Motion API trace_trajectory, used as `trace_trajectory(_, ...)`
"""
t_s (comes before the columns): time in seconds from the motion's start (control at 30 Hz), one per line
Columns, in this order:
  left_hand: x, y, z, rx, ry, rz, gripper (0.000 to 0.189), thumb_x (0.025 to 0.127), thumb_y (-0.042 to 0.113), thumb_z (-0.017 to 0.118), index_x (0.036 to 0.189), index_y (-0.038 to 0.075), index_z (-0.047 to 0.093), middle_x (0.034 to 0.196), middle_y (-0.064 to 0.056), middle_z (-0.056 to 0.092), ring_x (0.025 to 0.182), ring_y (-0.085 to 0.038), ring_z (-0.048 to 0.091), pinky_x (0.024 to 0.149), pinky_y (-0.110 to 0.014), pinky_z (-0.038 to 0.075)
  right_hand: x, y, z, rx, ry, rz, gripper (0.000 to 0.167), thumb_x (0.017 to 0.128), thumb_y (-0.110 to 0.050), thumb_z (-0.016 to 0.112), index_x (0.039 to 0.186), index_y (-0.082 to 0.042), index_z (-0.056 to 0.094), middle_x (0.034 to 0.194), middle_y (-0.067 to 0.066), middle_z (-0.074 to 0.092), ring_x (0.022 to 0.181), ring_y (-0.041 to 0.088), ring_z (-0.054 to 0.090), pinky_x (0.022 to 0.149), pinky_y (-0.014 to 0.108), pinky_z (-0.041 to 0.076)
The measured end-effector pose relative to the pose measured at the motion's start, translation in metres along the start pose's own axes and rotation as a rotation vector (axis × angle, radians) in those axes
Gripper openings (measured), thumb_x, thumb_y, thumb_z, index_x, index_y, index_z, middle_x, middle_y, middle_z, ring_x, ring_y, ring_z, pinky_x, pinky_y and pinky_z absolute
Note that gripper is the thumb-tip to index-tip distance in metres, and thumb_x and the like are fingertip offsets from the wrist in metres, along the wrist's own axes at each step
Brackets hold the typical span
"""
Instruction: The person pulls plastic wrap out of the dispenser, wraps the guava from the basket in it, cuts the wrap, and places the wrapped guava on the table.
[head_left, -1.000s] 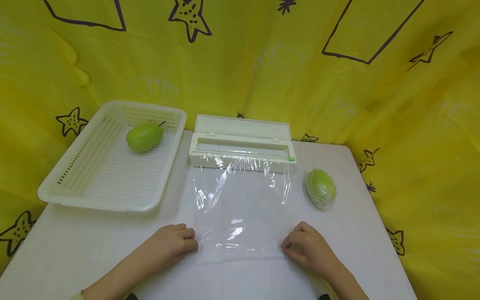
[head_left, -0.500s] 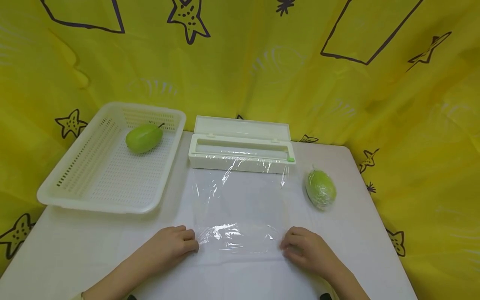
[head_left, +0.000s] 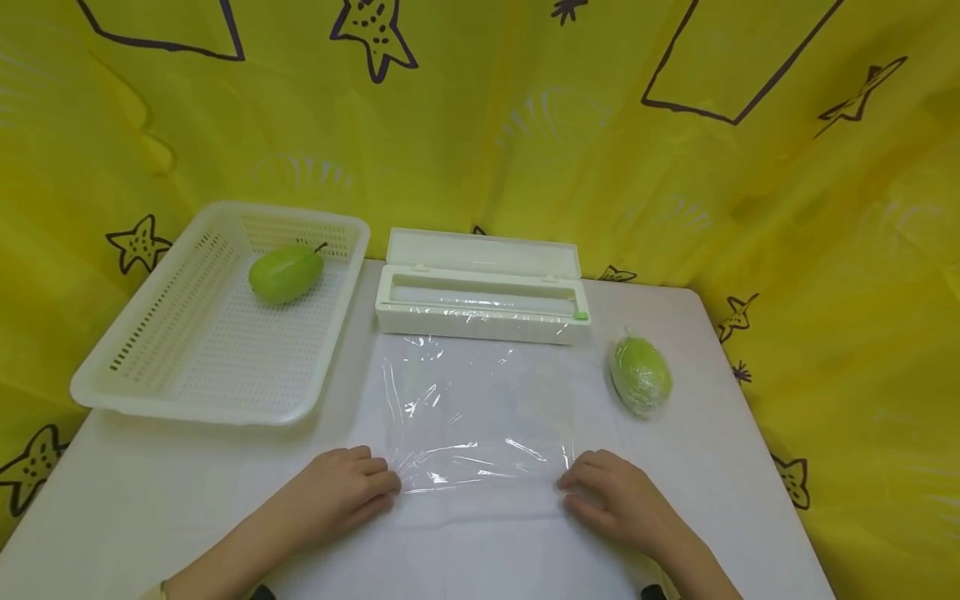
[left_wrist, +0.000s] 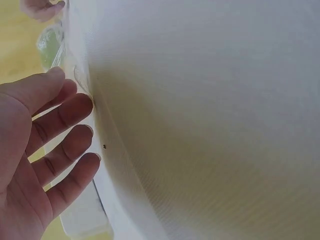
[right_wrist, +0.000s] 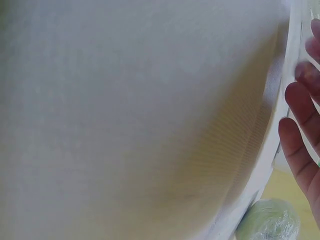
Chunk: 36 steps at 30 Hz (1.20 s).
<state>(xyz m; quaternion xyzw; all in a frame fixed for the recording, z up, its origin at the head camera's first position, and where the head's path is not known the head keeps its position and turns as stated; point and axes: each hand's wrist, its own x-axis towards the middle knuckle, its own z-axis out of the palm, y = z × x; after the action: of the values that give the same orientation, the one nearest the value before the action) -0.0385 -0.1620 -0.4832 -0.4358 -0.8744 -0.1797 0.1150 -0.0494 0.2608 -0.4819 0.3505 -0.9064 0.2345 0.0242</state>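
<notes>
A clear sheet of cling film [head_left: 480, 408] stretches over the table from a white cling film dispenser [head_left: 480, 325] with its lid up. My left hand [head_left: 348, 492] pinches the sheet's near left corner between thumb and index finger; in the left wrist view film strands run from the thumb tip of that hand [left_wrist: 45, 130]. At the near right corner is my right hand [head_left: 618, 500], index finger at the film's edge, thumb parted from it. The right wrist view shows the right hand's fingers [right_wrist: 302, 107] spread and loosely bent.
A white plastic basket [head_left: 202, 408] at the left holds a green oval fruit [head_left: 285, 275] with a stem. Right of the film lies a second green fruit [head_left: 641, 375], wrapped in film. A yellow patterned curtain [head_left: 480, 117] hangs behind the white table [head_left: 480, 558].
The film's near edge has shifted slightly away from me and its creases have changed. My right thumb and index finger have parted. The left hand has hardly moved.
</notes>
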Motion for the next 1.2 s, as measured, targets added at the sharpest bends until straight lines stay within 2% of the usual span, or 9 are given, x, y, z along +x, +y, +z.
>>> trace_trajectory(0.13,0.0,0.0,0.001,0.014,-0.006,-0.006,0.02,0.078,0.021,0.081,0.08,0.025,0.062,0.074,0.017,0.047,0.066,-0.004,0.037,0.056,-0.017,0.036,0.0,0.0,-0.001,-0.009,0.017,-0.001,0.03,0.075,-0.019,0.085,0.101,-0.027,0.07,0.095,-0.021,0.064,0.086,-0.001,0.057,0.079,0.016,0.045)
trace_trajectory(0.27,-0.001,0.0,0.002,0.018,-0.014,-0.022,0.023,0.078,0.022,0.081,0.074,0.027,0.059,0.073,0.016,0.042,0.065,-0.003,0.036,0.054,-0.017,0.033,0.0,-0.001,-0.001,-0.012,-0.011,0.022,0.021,0.077,-0.02,0.084,0.088,-0.031,0.069,0.094,-0.022,0.058,0.085,-0.002,0.054,0.075,0.018,0.048)
trace_trajectory(0.37,-0.002,0.0,0.002,0.019,-0.015,-0.022,0.024,0.077,0.022,0.081,0.072,0.026,0.058,0.073,0.016,0.042,0.065,-0.004,0.036,0.054,-0.017,0.032,-0.002,-0.002,0.0,-0.009,-0.032,0.033,0.022,0.078,-0.022,0.084,0.08,-0.034,0.066,0.093,-0.023,0.055,0.085,-0.003,0.053,0.073,0.02,0.05)
trace_trajectory(0.5,-0.003,0.0,0.001,0.023,-0.015,-0.022,0.024,0.077,0.022,0.081,0.072,0.026,0.059,0.074,0.015,0.043,0.064,-0.004,0.035,0.054,-0.017,0.032,-0.005,-0.003,-0.001,0.002,-0.031,0.027,0.022,0.077,-0.021,0.084,0.086,-0.032,0.068,0.091,-0.023,0.06,0.085,-0.002,0.056,0.074,0.021,0.05)
trace_trajectory(0.57,-0.004,0.0,0.001,0.02,-0.012,-0.021,0.023,0.077,0.022,0.081,0.072,0.026,0.059,0.074,0.015,0.044,0.065,-0.004,0.035,0.054,-0.017,0.032,-0.005,-0.003,0.0,0.001,-0.022,0.023,0.023,0.077,-0.02,0.085,0.088,-0.03,0.067,0.092,-0.023,0.061,0.086,-0.002,0.057,0.076,0.019,0.049)
trace_trajectory(0.7,-0.004,0.0,-0.001,0.007,0.002,-0.013,0.021,0.076,0.021,0.082,0.074,0.026,0.062,0.074,0.015,0.047,0.065,-0.004,0.036,0.054,-0.017,0.033,-0.005,-0.002,0.001,0.014,-0.019,0.036,0.023,0.077,-0.022,0.085,0.084,-0.033,0.066,0.093,-0.023,0.055,0.082,-0.004,0.053,0.074,0.011,0.043)
trace_trajectory(0.8,-0.004,0.0,-0.005,-0.002,0.007,-0.015,0.019,0.076,0.019,0.082,0.076,0.026,0.064,0.074,0.016,0.051,0.066,-0.004,0.039,0.055,-0.017,0.036,-0.004,-0.003,0.001,0.017,-0.025,0.04,0.024,0.077,-0.023,0.086,0.081,-0.034,0.065,0.092,-0.023,0.052,0.079,-0.005,0.051,0.071,0.01,0.042)
trace_trajectory(1.07,-0.006,-0.004,-0.016,-0.022,0.031,-0.027,0.021,0.075,0.018,0.082,0.08,0.027,0.064,0.075,0.018,0.052,0.066,-0.002,0.043,0.057,-0.017,0.04,0.005,-0.005,-0.01,-0.03,-0.075,0.042,0.021,0.079,-0.025,0.084,0.095,-0.028,0.07,0.096,-0.023,0.06,0.089,-0.001,0.057,0.077,0.024,0.052)
trace_trajectory(1.2,-0.003,-0.006,-0.031,-0.087,0.058,-0.024,0.019,0.078,0.018,0.081,0.087,0.028,0.068,0.082,0.019,0.056,0.07,-0.001,0.049,0.061,-0.015,0.043,0.016,-0.007,-0.021,-0.031,-0.103,0.037,0.02,0.08,-0.026,0.083,0.095,-0.028,0.07,0.097,-0.023,0.061,0.091,-0.001,0.058,0.078,0.026,0.054)
